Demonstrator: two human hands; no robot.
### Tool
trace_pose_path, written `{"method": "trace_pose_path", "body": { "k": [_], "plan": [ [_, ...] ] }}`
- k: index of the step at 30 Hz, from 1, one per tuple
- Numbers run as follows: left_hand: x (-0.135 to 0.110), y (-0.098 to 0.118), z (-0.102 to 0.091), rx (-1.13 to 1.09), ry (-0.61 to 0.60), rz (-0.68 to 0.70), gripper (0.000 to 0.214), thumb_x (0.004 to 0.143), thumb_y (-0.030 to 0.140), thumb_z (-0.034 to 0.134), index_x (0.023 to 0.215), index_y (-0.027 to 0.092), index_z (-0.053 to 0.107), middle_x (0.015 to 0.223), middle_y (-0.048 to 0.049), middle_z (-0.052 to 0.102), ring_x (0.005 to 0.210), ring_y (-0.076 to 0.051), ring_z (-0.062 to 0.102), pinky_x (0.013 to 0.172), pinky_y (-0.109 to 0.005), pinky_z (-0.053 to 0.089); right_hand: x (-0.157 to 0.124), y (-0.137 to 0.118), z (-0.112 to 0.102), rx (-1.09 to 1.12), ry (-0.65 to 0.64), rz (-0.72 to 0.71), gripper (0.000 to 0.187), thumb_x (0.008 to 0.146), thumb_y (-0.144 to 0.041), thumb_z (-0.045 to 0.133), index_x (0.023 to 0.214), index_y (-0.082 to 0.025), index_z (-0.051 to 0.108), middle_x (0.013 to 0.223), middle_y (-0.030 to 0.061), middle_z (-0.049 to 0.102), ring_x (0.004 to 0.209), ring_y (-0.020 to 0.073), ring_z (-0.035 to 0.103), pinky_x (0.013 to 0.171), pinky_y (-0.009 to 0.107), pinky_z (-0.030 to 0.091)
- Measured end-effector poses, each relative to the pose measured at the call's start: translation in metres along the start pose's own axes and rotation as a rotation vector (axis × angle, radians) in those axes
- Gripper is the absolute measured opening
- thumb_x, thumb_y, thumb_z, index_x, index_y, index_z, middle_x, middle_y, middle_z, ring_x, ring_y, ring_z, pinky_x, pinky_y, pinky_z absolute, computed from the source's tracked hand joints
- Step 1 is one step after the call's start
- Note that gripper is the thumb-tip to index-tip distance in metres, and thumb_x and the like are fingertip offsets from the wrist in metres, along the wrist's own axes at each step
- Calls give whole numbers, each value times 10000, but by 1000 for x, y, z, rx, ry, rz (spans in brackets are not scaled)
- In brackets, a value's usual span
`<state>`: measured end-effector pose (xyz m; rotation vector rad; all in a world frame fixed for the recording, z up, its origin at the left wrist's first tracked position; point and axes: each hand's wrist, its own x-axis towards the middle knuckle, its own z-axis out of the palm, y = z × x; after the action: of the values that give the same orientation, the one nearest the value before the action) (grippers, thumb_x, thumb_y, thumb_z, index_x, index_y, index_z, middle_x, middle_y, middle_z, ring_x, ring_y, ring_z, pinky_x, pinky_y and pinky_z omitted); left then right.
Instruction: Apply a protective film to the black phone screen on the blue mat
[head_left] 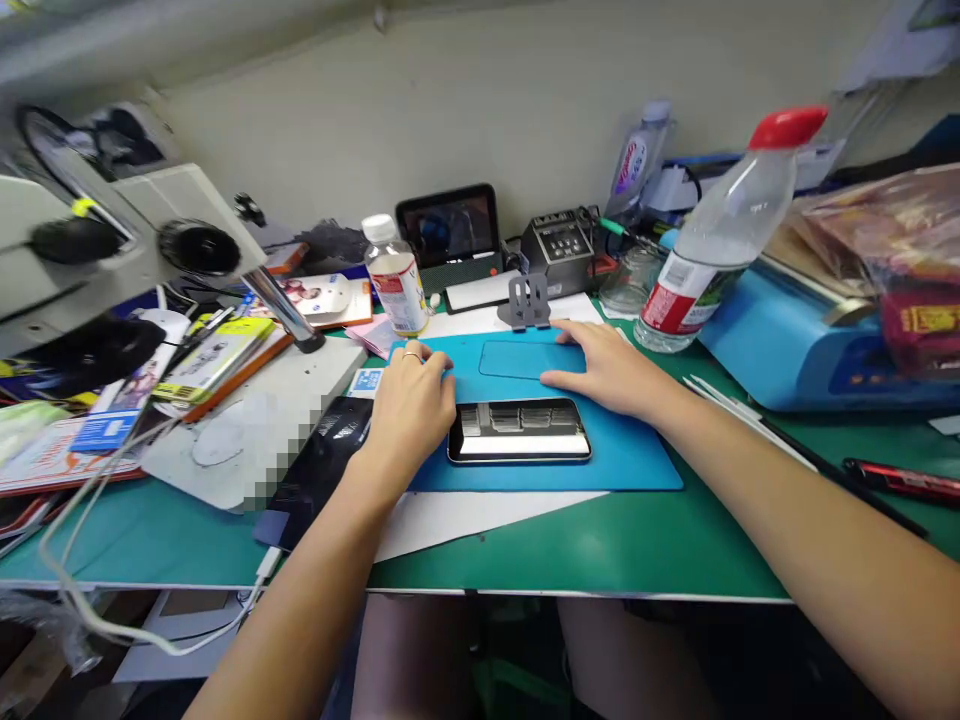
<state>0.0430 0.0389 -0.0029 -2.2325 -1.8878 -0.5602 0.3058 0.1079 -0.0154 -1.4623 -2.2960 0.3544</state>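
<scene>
Smartphone [519, 432] lies face-up on the blue mat [630, 468] beside the left hand [409, 400], whose curled fingers hide any grip, while the right hand's [604, 368] parted fingers straddle a faint transparent screen protector [517, 360], any hold on it impossible to tell.

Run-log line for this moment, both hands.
left hand: curled, by phone, left end; right hand: spread at clear sheet, right end; phone: flat on blue mat

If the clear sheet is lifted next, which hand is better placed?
Probably the right hand, spread open at the right end of the sheet; the left hand is farther off, beside the phone.
</scene>
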Motion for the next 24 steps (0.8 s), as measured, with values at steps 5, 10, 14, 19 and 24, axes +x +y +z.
{"method": "trace_pose_path", "body": {
  "k": [5, 10, 14, 19, 24],
  "plan": [
    [-9, 11, 6, -163, 17, 68, 233, 964, 260, 533, 1143, 181, 659, 1164, -106, 623, 1062, -295, 581, 940, -441, 485, 3, -4, -2, -13, -41, 59, 788, 766, -532, 705, 1432, -175, 483, 1288, 150, 612, 1249, 399, 468, 1029, 505, 419],
    [-10, 17, 7, -301, -18, 94, 153, 966, 249, 549, 1043, 199, 672, 1045, -65, 678, 995, -250, 607, 901, -390, 482, 1, -7, -4, -13, -41, 78, 755, 765, -531, 684, 1406, -176, 501, 1224, 152, 632, 1209, 403, 497, 1013, 521, 428],
    [-9, 16, 9, -384, -25, 109, 140, 966, 236, 548, 994, 207, 681, 986, -47, 695, 973, -229, 618, 896, -364, 479, 0, -6, -4, -20, -47, 23, 823, 773, -584, 663, 1465, -198, 439, 1346, 160, 587, 1271, 415, 470, 1000, 529, 446],
    [-7, 15, 8, -437, -27, 98, 284, 1029, 264, 412, 983, 205, 686, 977, -56, 709, 968, -227, 633, 906, -371, 476, 3, -3, -4, -36, -34, -27, 801, 819, -572, 630, 1493, -203, 404, 1301, 147, 642, 1247, 399, 513, 986, 534, 454],
    [-7, 17, 7, -520, -9, 103, 388, 1066, 292, 295, 1046, 193, 670, 1008, -52, 720, 985, -214, 645, 924, -361, 468, 3, -5, -8, -162, -53, -81, 741, 873, -573, 583, 1476, -167, 436, 1238, 187, 683, 1161, 417, 590, 896, 526, 482]
  ]
}}
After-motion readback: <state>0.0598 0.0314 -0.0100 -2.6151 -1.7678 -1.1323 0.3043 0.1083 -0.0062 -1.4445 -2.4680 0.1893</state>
